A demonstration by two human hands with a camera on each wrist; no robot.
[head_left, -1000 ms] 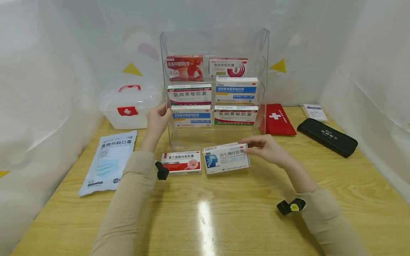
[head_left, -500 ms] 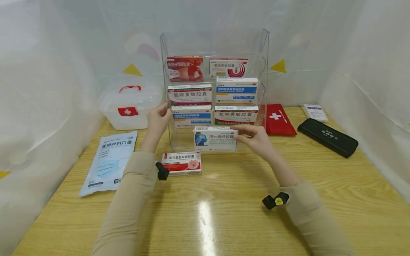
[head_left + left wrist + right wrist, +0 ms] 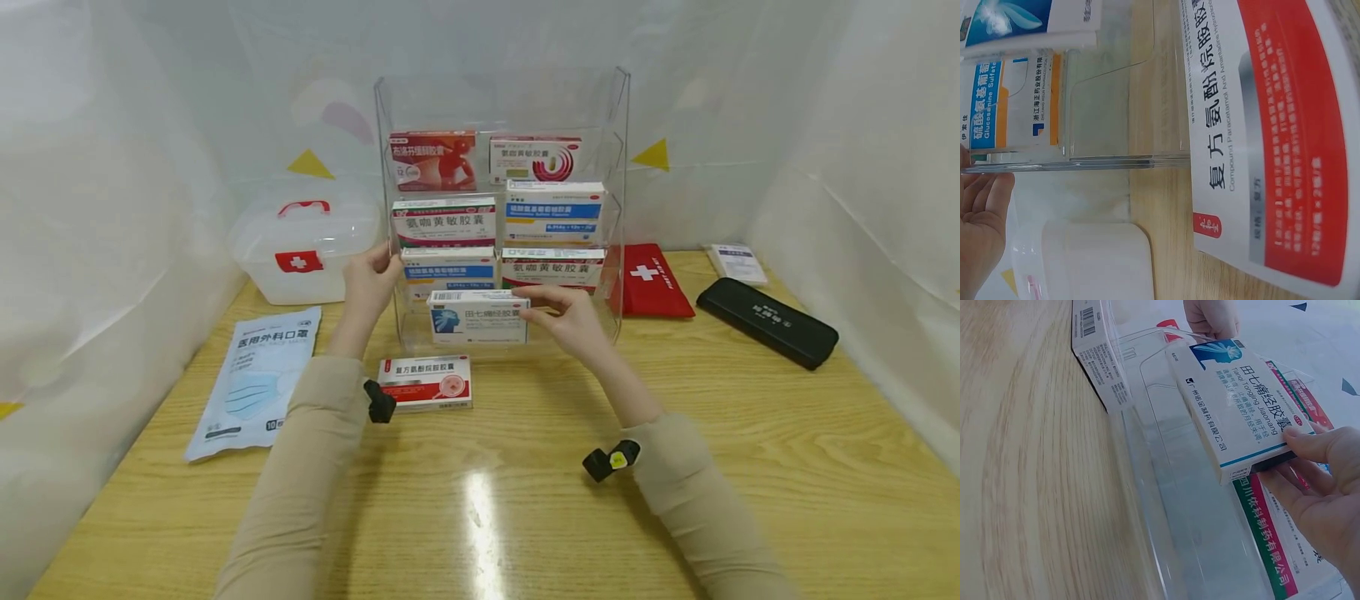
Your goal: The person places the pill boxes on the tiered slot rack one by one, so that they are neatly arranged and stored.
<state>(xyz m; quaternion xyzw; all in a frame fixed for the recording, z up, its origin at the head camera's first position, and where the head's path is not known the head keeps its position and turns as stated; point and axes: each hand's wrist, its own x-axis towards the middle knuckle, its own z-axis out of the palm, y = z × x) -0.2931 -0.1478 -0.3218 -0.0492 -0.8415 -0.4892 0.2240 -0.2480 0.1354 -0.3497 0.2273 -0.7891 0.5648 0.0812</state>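
Sleeves in beige are seen nearest the head camera, each with a small black wrist unit. Just past the left sleeve, a red-and-white medicine box (image 3: 424, 382) is laid flat on the wooden table (image 3: 525, 500), well apart from both hands; its red face fills the left wrist view (image 3: 1285, 137). Further left, a pack of surgical masks (image 3: 255, 379) is laid flat on the table. Next in depth, the white box with the blue head graphic (image 3: 477, 317) is held upright at the front of the bottom tier of the clear acrylic rack (image 3: 618, 167), left of centre, in front of the lowest row of boxes. It is pinched at its right end by the right hand (image 3: 567, 321): thumb on the front face, fingers curled behind, as confirmed in the right wrist view (image 3: 1316, 487). Contact of the box's bottom edge with the tier floor cannot be told. The rack's left wall is gripped by the left hand (image 3: 369, 279), fingers wrapped round the front edge. Six medicine boxes are stood in three rows above. Further back, a translucent first-aid case (image 3: 300, 250) is seen left of the rack, a red first-aid pouch (image 3: 648, 279) just beside its right wall, then a black case (image 3: 765, 321) and a small white packet (image 3: 737, 262).
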